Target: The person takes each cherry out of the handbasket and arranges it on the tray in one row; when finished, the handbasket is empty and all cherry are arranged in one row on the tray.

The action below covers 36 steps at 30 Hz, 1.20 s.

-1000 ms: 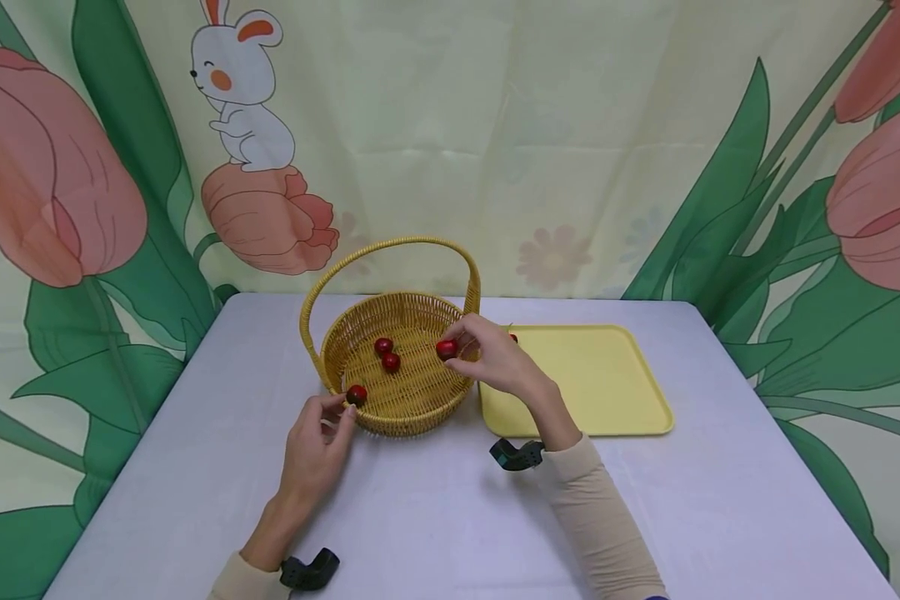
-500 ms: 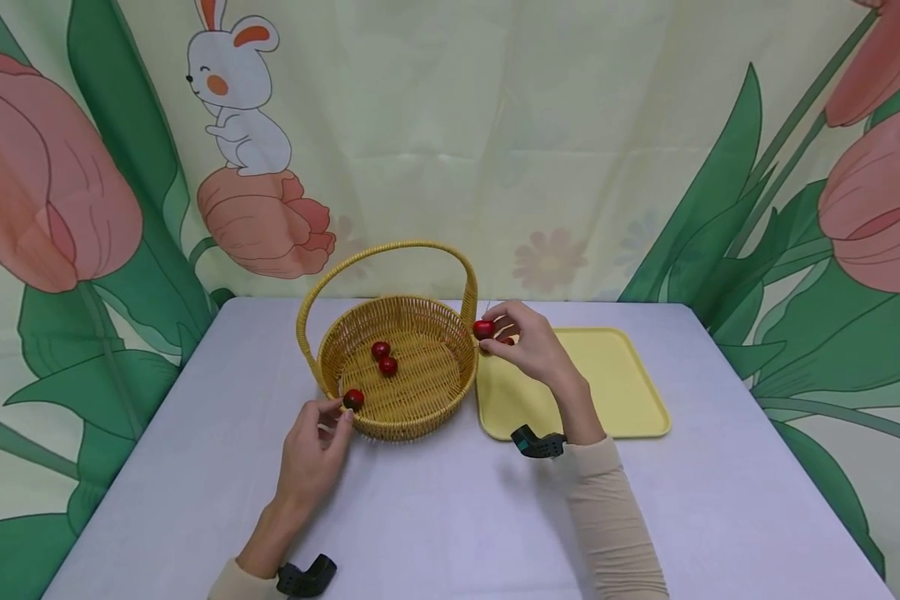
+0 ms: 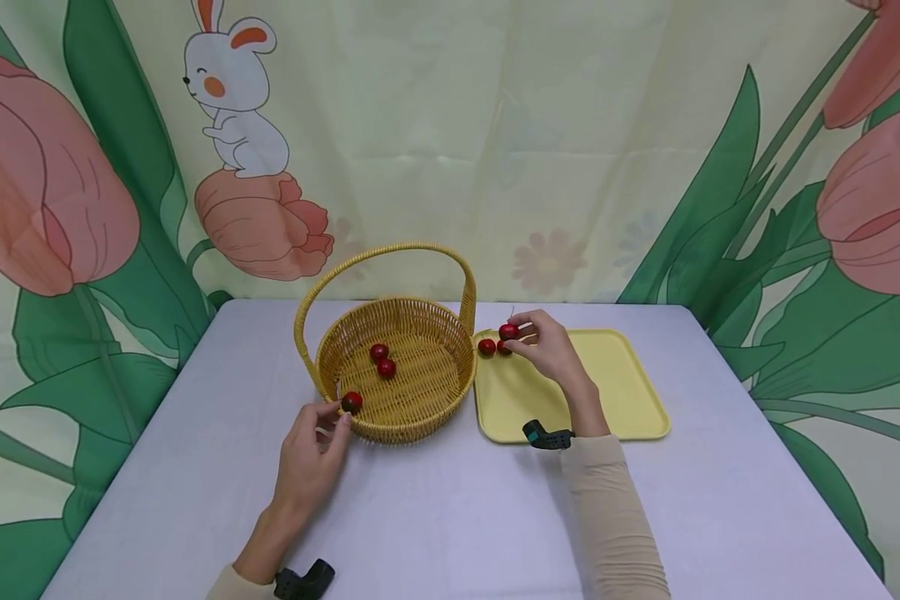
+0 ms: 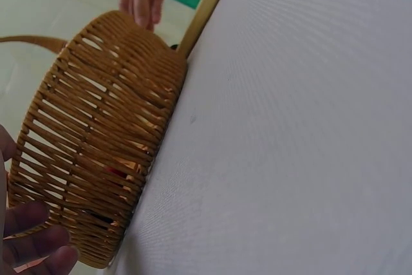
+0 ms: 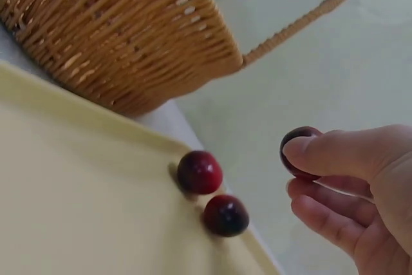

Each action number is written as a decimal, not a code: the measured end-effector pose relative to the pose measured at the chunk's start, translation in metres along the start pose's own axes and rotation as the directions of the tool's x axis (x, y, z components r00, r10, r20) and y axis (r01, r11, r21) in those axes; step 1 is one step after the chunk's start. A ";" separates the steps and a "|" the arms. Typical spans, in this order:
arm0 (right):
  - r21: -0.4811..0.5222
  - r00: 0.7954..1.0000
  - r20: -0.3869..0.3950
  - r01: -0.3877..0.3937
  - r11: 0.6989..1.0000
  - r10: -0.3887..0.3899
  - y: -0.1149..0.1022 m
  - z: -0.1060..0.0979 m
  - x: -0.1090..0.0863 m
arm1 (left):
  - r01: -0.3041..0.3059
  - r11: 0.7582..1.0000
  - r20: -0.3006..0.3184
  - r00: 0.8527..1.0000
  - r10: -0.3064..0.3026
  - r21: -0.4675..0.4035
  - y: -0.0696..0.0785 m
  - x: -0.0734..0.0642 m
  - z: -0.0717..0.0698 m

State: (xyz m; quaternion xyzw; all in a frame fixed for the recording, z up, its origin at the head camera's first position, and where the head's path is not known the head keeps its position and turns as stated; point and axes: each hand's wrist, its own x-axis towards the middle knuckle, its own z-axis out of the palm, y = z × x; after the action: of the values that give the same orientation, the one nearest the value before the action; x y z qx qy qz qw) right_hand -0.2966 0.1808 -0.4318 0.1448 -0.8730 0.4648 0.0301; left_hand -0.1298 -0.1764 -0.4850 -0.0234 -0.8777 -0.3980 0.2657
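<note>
A round wicker basket (image 3: 412,431) with a tall handle stands left of centre. My left hand (image 3: 311,450) grips its near-left rim; its loose fingers (image 4: 38,243) lie along the outside. A dark red cherry (image 3: 352,402) shows right at those fingertips, inside the rim. Two more cherries (image 3: 382,360) lie together on the basket floor. My right hand (image 3: 547,346) pinches a cherry (image 5: 301,152) between thumb and fingers above the yellow tray's far-left corner. Beneath it, two cherries (image 5: 212,188) rest on the tray (image 3: 600,408) near its edge.
A white cloth (image 3: 435,517) covers the table. The tray stands close against the basket's right side. Behind the table hangs a curtain (image 3: 435,167) printed with tulips and a rabbit. The basket handle (image 3: 390,247) arches up at the back.
My right hand has moved right with its cherry, from above the basket to above the tray. The cherries on the tray show more clearly now. My left hand stays at the basket rim.
</note>
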 end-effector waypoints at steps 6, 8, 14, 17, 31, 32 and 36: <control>-0.045 0.998 -0.017 -0.063 0.997 0.062 0.022 0.000 0.003 | 0.005 1.000 -0.002 1.000 -0.005 0.006 0.001 0.000 0.000; -0.064 0.997 -0.025 -0.080 0.995 0.078 0.028 0.000 0.004 | 0.005 1.000 -0.002 1.000 -0.005 0.009 0.001 0.000 0.000; -0.106 0.997 -0.039 -0.074 0.992 0.070 0.041 0.001 0.004 | 0.002 1.000 0.000 1.000 -0.002 0.016 0.001 0.000 0.000; -0.138 0.997 -0.035 -0.078 0.987 0.073 0.045 0.002 0.005 | 0.002 1.000 -0.001 1.000 -0.002 0.013 0.001 0.000 0.000; -0.190 0.994 -0.001 -0.111 0.976 0.113 0.052 0.005 0.003 | 0.007 1.000 0.007 1.000 -0.007 0.014 0.001 -0.001 0.000; -0.188 0.993 0.000 -0.115 0.976 0.117 0.052 0.004 0.003 | 0.007 1.000 0.006 1.000 -0.008 0.015 0.001 -0.001 0.000; -0.172 0.991 0.000 -0.130 0.976 0.132 0.046 0.000 0.002 | 0.012 1.000 0.004 1.000 -0.012 0.016 0.001 0.000 0.000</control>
State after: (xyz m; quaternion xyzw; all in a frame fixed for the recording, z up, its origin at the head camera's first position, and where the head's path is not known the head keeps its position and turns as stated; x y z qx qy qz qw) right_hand -0.3115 0.2044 -0.4682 0.0864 -0.9176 0.3881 0.0066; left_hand -0.1291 -0.1759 -0.4844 -0.0167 -0.8815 -0.3927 0.2618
